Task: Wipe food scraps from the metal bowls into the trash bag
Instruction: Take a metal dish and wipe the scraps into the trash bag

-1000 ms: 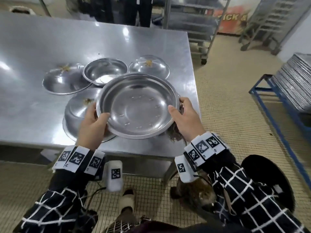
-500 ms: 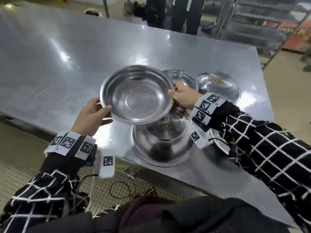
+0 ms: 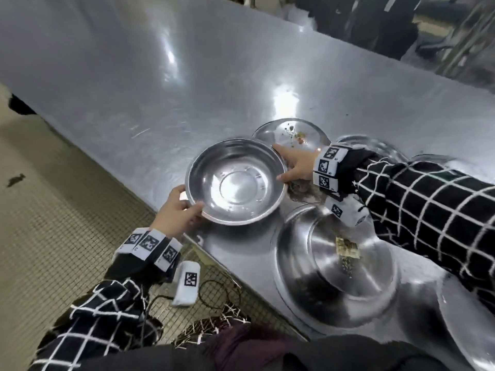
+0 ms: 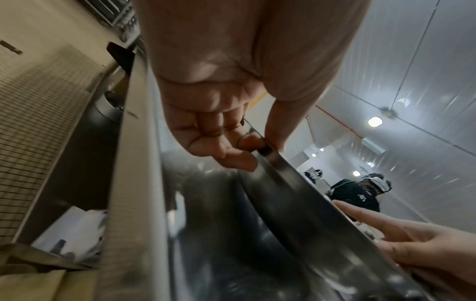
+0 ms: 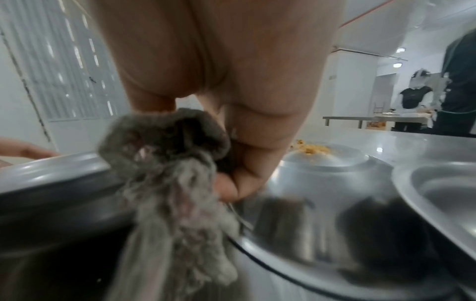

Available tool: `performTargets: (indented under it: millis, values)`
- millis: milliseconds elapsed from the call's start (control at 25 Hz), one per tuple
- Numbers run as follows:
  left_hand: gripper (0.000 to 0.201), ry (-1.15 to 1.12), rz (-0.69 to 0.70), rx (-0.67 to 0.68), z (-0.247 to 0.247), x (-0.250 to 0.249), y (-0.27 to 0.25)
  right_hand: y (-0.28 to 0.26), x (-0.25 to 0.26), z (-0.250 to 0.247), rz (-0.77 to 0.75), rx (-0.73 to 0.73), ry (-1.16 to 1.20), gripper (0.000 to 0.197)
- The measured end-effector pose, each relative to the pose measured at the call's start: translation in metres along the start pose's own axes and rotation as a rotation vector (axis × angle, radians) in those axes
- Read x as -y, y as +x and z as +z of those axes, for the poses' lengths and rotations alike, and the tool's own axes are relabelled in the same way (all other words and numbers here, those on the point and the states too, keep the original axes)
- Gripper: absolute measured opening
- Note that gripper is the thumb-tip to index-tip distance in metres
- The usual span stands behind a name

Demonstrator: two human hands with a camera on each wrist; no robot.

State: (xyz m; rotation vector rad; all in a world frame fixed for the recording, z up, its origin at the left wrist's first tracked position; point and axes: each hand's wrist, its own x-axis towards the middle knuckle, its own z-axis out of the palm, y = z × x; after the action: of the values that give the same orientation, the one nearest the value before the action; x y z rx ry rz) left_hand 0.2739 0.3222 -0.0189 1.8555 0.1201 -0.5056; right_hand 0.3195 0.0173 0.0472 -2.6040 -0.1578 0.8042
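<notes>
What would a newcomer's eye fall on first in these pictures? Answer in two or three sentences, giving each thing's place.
First, the shiny metal bowl near the front edge of the steel table, held at its rim by the left hand and the right hand. Next, the frayed grey rag bunched in the right hand's grip. Then the overturned bowl just behind, with food scraps on its base.

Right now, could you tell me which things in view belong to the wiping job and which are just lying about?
Part of the job:
- clean bowl, held by left hand and right hand
- grey rag in the right hand
- upturned bowls with scraps

Lying about:
- steel table
- upright bowl
- cable on the floor
</notes>
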Motion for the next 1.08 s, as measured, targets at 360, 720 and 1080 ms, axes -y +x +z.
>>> performTargets:
  millis: [360, 720, 1080]
  values:
    - [0.066, 0.236, 0.008, -0.143, -0.001, -0.002, -0.017, 0.026, 0.008, 0.009, -0.002, 0.02, -0.236, 0.094]
    - [0.062, 0.564, 0.243, -0.083, 0.008, -0.082, 0.019, -0.029, -0.016, -0.038, 0.148, -0.281, -0.194, 0.058]
    - [0.075, 0.937, 0.166, 0.176, 0.086, -0.16, 0.141, 0.002, -0.069, -0.092, 0.34, -0.211, -0.215, 0.039]
